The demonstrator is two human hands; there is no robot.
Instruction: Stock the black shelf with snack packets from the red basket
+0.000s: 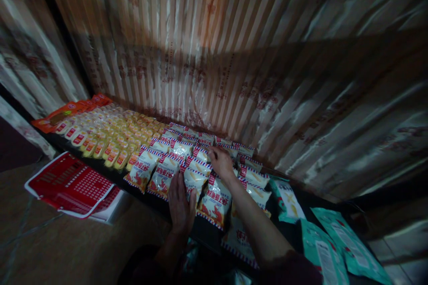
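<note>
Rows of white snack bags [214,200] with red lettering and striped edges stand on a dark shelf. My left hand [180,200] rests against the front row, fingers stretched out and thumb apart, touching a front snack bag [194,180]. Farther back, my right hand [220,162] reaches across the bags with its fingers curled in beside a snack bag [201,153] in a middle row. Its fingertips and anything between them are hidden. Below my right forearm lies another snack bag [239,231], partly covered by the arm.
Small yellow packs [113,153] fill the shelf to the left, with orange bags [72,109] at its end. Green bags [324,249] lie to the right. A red basket [73,182] stands on the floor at left. Corrugated, film-like sheeting [214,53] rises behind.
</note>
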